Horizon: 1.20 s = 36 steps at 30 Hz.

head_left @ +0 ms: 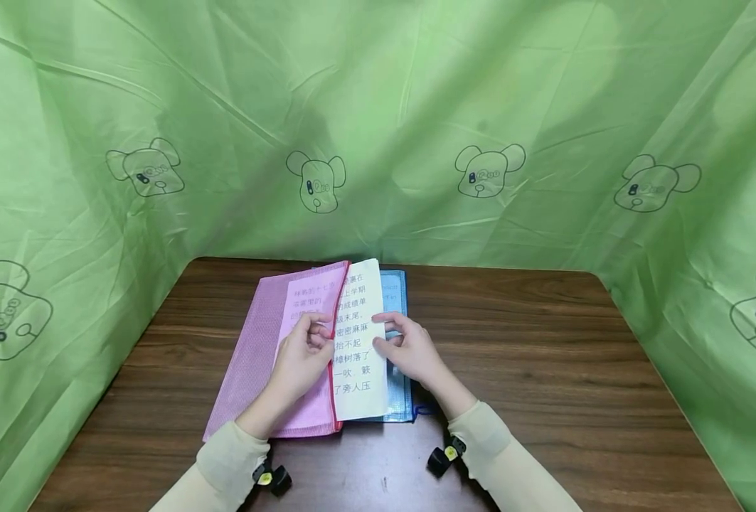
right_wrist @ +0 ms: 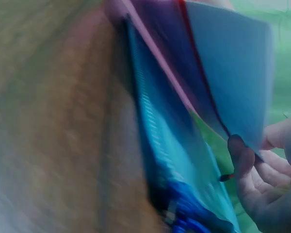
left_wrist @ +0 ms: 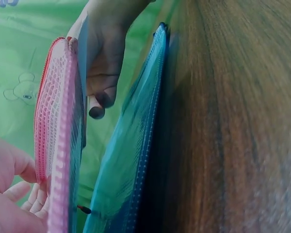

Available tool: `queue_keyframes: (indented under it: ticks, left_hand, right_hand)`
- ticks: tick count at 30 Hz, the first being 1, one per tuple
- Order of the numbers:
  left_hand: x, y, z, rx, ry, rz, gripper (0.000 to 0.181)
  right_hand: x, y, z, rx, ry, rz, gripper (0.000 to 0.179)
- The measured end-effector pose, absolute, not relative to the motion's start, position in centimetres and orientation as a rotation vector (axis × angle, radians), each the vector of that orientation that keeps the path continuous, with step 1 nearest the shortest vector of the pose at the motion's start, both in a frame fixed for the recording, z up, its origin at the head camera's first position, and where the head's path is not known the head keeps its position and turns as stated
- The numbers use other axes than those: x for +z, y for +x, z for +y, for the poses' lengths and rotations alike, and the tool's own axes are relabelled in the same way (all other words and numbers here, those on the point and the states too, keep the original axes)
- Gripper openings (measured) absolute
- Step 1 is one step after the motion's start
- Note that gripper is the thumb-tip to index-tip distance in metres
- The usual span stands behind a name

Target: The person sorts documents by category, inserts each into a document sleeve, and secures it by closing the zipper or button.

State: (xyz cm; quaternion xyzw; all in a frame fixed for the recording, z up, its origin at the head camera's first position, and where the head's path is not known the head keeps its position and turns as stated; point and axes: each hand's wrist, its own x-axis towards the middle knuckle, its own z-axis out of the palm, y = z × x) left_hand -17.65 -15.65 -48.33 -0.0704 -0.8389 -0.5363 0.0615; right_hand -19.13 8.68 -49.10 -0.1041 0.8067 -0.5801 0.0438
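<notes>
A pink mesh zipper pouch [head_left: 240, 377] with a red zipper edge lies tilted over a blue pouch [head_left: 400, 398]. A sheet of printed paper [head_left: 360, 370] sticks out of its right side. The rest of the sheet shows through the pink mesh. My left hand [head_left: 302, 355] pinches the pouch by its red zipper edge. My right hand [head_left: 410, 347] grips the right edge of the paper between thumb and fingers. In the left wrist view the pink pouch [left_wrist: 63, 121] stands raised, apart from the blue pouch [left_wrist: 131, 141]. The right wrist view shows the paper [right_wrist: 237, 73] in my fingers.
Both pouches are on a brown wood-grain table [head_left: 531, 341]. A green curtain [head_left: 403, 92] with bear-head drawings encloses the back and sides. A blue cord [head_left: 422, 410] hangs at the blue pouch's lower right corner.
</notes>
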Motion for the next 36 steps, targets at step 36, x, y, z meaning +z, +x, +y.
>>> queue_keyframes:
  ticks: [36]
  left_hand:
    - [-47.9,-17.3,-14.5,-1.700,-0.287,-2.485,0.047]
  right_hand:
    - [-48.6,-18.9,6.0,-1.882,-0.271,2.372,0.037]
